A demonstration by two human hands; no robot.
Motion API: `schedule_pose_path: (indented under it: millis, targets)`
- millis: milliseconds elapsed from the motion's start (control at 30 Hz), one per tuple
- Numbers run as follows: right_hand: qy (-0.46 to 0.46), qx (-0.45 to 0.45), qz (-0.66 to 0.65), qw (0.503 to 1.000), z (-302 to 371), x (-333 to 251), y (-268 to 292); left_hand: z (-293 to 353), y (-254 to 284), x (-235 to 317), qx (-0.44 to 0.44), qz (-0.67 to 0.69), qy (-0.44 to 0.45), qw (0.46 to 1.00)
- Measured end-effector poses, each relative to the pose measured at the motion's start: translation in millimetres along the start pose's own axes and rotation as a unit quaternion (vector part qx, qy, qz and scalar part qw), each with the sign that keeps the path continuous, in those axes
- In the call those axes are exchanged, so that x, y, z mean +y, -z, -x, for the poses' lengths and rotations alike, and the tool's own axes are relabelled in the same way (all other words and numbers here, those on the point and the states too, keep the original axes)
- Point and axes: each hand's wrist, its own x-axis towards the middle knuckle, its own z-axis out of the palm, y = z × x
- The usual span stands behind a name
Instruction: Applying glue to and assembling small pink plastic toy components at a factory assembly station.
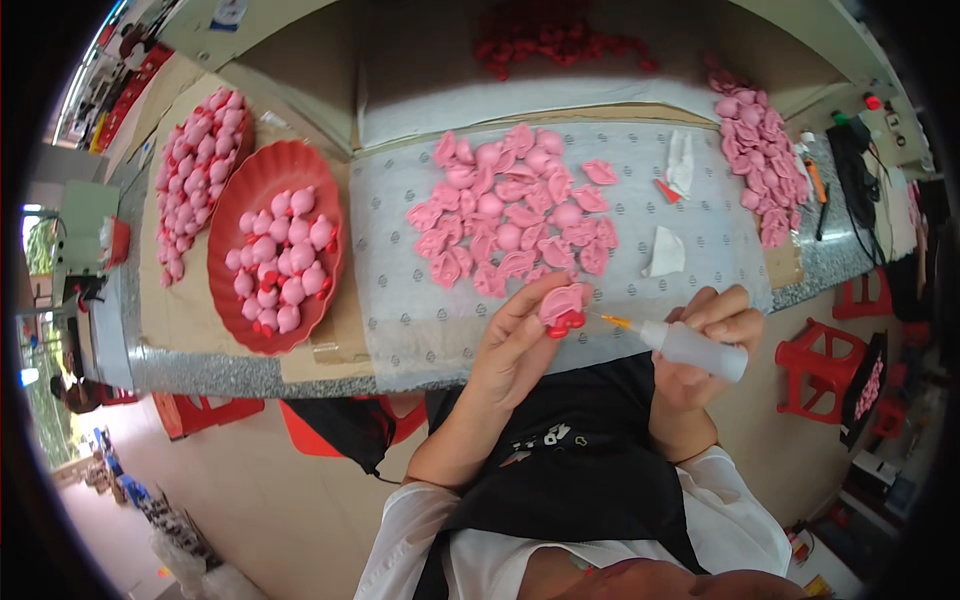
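Observation:
My left hand [515,345] pinches a small pink toy part with red bits at its lower edge [562,306], held just above the table's front edge. My right hand [712,335] grips a small translucent squeeze bottle [695,348] with a thin orange nozzle [616,321]. The nozzle tip points left at the held part and sits right beside it. A pile of similar pink parts [517,207] lies on a white patterned sheet [400,280] just beyond my hands.
A red tray [255,180] of assembled pink figures sits at the left, with another pink heap [195,170] farther left. More pink pieces [765,170] lie at the right, red pieces [555,40] at the back. White scraps [665,250] lie nearby. Red stools [825,365] stand on the floor.

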Motion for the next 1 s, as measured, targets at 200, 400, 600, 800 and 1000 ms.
schedule_pose_path:
  millis: [200,400,600,800,1000]
  targets:
    - [-0.118,0.07,0.074,0.988,-34,15,71,5,8,10,0.015,0.05,-0.038,0.998]
    - [-0.21,-0.002,0.261,0.942,-78,48,147,2,6,10,0.042,0.038,-0.054,0.997]
    - [-0.033,-0.099,0.667,0.737,-119,80,141,-3,0,8,0.038,0.027,-0.058,0.997]
    - [-0.146,-0.119,0.757,0.626,-128,94,126,4,2,11,0.056,0.03,-0.062,0.996]
    - [-0.116,-0.198,0.419,0.879,-92,74,139,3,5,15,0.052,0.037,-0.064,0.996]
